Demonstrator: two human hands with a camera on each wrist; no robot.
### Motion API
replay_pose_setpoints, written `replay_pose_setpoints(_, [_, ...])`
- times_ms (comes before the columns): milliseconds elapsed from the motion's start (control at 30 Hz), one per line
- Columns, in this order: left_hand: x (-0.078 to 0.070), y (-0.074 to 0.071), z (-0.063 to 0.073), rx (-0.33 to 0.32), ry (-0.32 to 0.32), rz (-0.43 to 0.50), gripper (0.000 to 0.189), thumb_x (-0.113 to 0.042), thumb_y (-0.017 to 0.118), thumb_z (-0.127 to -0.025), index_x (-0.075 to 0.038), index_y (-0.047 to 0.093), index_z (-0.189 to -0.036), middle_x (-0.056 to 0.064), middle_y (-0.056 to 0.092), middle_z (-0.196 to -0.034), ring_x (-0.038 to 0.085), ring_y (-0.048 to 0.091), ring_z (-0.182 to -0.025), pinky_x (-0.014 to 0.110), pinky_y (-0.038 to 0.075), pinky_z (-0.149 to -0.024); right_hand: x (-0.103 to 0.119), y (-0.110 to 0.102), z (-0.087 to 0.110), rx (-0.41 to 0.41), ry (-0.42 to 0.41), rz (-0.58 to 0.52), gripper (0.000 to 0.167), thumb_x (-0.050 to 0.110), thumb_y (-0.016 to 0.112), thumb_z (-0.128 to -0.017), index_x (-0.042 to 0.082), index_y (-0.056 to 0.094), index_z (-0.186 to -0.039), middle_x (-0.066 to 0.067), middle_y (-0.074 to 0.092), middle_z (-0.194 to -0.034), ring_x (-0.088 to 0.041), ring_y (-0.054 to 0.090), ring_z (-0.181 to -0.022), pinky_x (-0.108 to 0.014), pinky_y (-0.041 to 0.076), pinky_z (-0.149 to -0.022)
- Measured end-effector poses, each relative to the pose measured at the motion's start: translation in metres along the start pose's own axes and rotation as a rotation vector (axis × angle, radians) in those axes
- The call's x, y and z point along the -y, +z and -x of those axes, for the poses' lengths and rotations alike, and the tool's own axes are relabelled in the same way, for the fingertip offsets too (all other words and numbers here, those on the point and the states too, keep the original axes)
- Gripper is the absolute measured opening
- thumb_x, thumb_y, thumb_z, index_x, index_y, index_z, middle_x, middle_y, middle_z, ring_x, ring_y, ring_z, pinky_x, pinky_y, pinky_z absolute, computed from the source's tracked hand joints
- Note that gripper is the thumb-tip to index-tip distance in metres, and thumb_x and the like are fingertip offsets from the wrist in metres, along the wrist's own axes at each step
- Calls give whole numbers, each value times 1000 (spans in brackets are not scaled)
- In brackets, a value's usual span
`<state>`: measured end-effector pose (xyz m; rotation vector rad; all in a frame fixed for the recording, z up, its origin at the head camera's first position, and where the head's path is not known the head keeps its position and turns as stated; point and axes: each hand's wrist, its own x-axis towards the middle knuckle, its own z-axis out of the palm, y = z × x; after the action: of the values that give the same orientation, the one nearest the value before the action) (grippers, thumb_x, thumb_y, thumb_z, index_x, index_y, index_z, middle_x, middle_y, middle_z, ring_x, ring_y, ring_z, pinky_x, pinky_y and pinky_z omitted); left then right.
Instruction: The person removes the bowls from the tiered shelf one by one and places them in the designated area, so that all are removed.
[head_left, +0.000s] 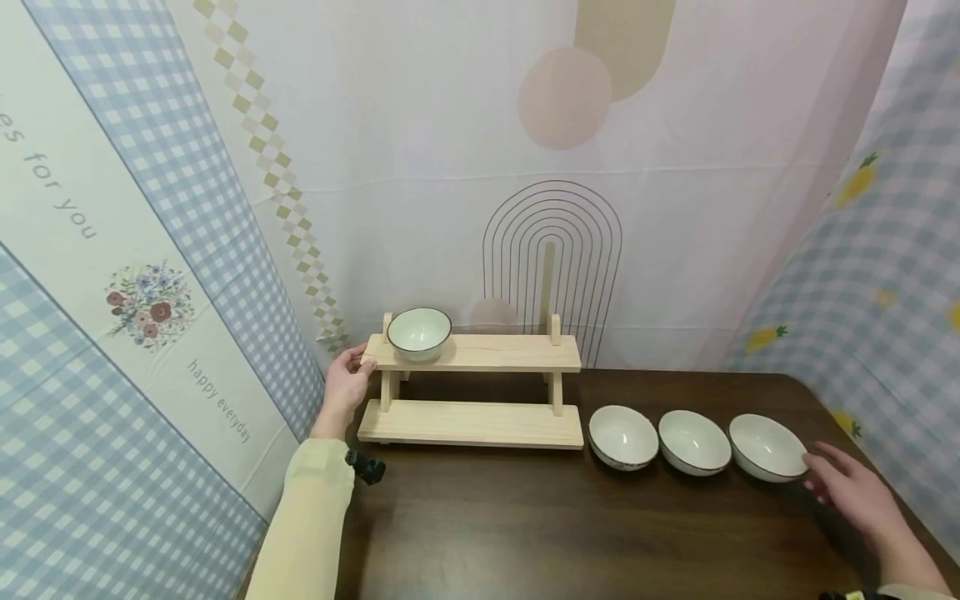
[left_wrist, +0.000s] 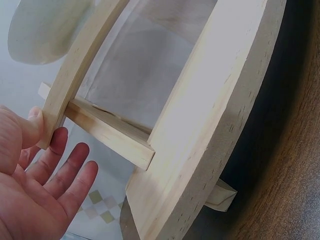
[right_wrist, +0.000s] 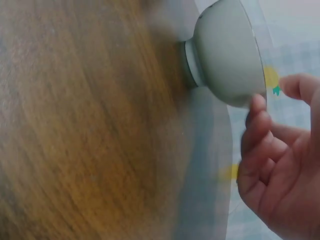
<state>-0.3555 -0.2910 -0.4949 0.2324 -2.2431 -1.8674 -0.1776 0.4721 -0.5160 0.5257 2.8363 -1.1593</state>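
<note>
A two-tier wooden shelf [head_left: 480, 421] stands on the dark table. My left hand [head_left: 347, 387] pinches the left end of its upper board [left_wrist: 80, 65] between thumb and fingers, the other fingers spread loosely below. On that upper board, at the left, sits a pale bowl [head_left: 420, 331] with a dark rim. Three similar bowls form a row right of the shelf: a left one [head_left: 622, 435], a middle one [head_left: 694, 442] and a right one [head_left: 768, 447]. My right hand [head_left: 855, 492] is at the right bowl's rim, thumb and fingers apart; the fingertips look close to or touching it [right_wrist: 230, 55].
Brown wooden table [head_left: 525, 525] extends in front of the shelf. A patterned cloth [head_left: 420, 208] hangs behind, with checked cloth at the left [head_left: 150, 250] and right [head_left: 885, 275] sides. The left bowl stands close beside the shelf's right end.
</note>
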Motion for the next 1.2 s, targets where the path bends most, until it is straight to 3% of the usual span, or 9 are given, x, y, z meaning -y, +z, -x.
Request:
replay_pose_setpoints(200, [-2,-1,2,6,-7,-5,47,-8,61,-108,2,53,-153,19,62,-128,14,58,-100,30,52,-83,18,-3,6,-203,-35,87,73,48,43,-112,-10,40,-156,-4,74,-86,-5,61,-68,-26,45,-59])
replay_pose_setpoints(467, [-3,-1,3,9,-10,-9,47,-7,61,-108,2,52,-153,21,62,-130,16,57,-102,24,50,-78,59,16,24,-307,-171,-77,59,42,54,-111,5,51,-158,17,71,-81,-8,62,-68,-28,46,-55])
replay_pose_setpoints(567, [-3,-2,4,8,-12,-21,47,-8,61,-108,2,52,-154,22,62,-131,18,58,-104,25,50,-79,75,27,27,-306,-223,-128,50,39,56,-111,15,57,-155,21,70,-82,-7,62,-70,-28,45,-56])
replay_pose_setpoints(667, [-3,-2,4,9,-12,-25,47,-8,61,-108,1,52,-154,22,62,-130,17,58,-103,28,51,-82,90,39,27,-281,-251,-178,42,37,58,-111,21,61,-150,16,71,-84,-9,62,-71,-27,45,-55])
replay_pose_setpoints(933, [-2,-4,4,18,-12,-33,47,-9,61,-109,1,52,-154,22,62,-130,19,58,-105,23,49,-78,126,76,25,-193,-313,-223,46,31,58,-112,4,57,-150,-4,73,-90,-14,61,-72,-28,48,-60])
replay_pose_setpoints(1200, [-2,-7,3,29,-7,-36,47,-10,61,-109,1,53,-154,23,62,-129,25,58,-110,24,49,-79,156,106,24,-105,-336,-312,46,29,58,-113,4,57,-151,-9,73,-95,-20,63,-75,-31,52,-66])
